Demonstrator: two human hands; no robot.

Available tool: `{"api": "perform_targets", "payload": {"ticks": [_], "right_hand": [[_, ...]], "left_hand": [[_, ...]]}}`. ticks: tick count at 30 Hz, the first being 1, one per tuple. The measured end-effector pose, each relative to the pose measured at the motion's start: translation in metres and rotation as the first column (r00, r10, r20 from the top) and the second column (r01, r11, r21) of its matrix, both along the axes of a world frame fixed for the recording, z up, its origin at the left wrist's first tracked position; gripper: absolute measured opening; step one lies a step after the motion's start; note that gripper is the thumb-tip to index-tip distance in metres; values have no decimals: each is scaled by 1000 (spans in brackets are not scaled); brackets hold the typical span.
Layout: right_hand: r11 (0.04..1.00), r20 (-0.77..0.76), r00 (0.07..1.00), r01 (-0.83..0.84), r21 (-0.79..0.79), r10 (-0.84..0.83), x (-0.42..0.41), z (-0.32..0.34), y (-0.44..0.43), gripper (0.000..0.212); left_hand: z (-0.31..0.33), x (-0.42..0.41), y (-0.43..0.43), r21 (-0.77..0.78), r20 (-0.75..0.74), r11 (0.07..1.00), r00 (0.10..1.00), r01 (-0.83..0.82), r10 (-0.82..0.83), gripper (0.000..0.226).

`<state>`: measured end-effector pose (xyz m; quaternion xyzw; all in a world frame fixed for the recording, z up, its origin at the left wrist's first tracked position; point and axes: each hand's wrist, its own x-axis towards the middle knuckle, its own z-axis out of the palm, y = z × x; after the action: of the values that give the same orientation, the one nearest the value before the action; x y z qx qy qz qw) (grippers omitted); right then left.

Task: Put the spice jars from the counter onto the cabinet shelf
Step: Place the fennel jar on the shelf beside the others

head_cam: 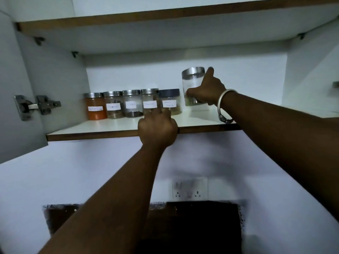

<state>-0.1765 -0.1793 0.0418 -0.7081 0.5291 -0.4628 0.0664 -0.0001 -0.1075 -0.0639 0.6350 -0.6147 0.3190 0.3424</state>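
Right hand (205, 92): we are gripping the sixth spice jar (192, 85), lowering it onto the shelf (110, 128); left hand (157, 129), fingers curled, is resting there. Next: seating it beside the dark-lidded jar (169, 101).

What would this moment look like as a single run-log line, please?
right hand: holding tall jar, tilted, over shelf | left hand: gripping shelf edge | five jars in row at shelf's left | phase: placing
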Motion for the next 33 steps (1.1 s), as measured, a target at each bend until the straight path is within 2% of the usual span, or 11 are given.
{"api": "perform_targets", "payload": {"ticks": [3, 6, 9, 12, 16, 22, 25, 26, 28, 31, 33], "right_hand": [[993, 90, 996, -19, 114, 8, 16, -4, -39, 90], [979, 117, 993, -9, 203, -15, 30, -16, -77, 80], [959, 124, 990, 27, 281, -65, 38, -22, -96, 61], [967, -43, 993, 115, 228, -108, 38, -21, -105, 93], [967, -153, 983, 135, 216, -103, 34, -19, -109, 100], [963, -200, 976, 130, 235, -83, 32, -20, -110, 109], [930, -423, 898, 253, 267, -123, 30, -23, -99, 126], [923, -508, 850, 299, 242, -142, 29, -23, -94, 123], [928, -617, 778, 305, 213, -114, 28, -23, -83, 101], [947, -660, 751, 225, 231, -17, 22, -24, -56, 64], [959, -666, 746, 188, 211, 0, 22, -29, -35, 49]], "left_hand": [[-1, -2, -2, -30, 21, 999, 1000, -12, 13, 29], [-3, 1, -5, -59, 23, 998, 1000, 1, 0, 30], [-3, 1, -4, -93, 41, 996, 999, 12, -8, 28], [-4, 0, -5, -120, 30, 993, 999, 19, -15, 27], [-4, 1, -6, -134, 17, 991, 1000, 15, -13, 27], [-3, 1, -6, -118, 25, 993, 999, 22, -19, 29], [-3, 1, -5, -106, 27, 994, 999, 27, -24, 26], [-3, 1, -5, -106, 28, 994, 999, 29, -26, 25], [-3, 2, -5, -95, 39, 995, 999, 21, -17, 26], [-3, 1, -5, -68, 51, 997, 998, 24, -21, 32], [-3, 1, -3, -70, 41, 997, 998, 45, -42, 28]]}}
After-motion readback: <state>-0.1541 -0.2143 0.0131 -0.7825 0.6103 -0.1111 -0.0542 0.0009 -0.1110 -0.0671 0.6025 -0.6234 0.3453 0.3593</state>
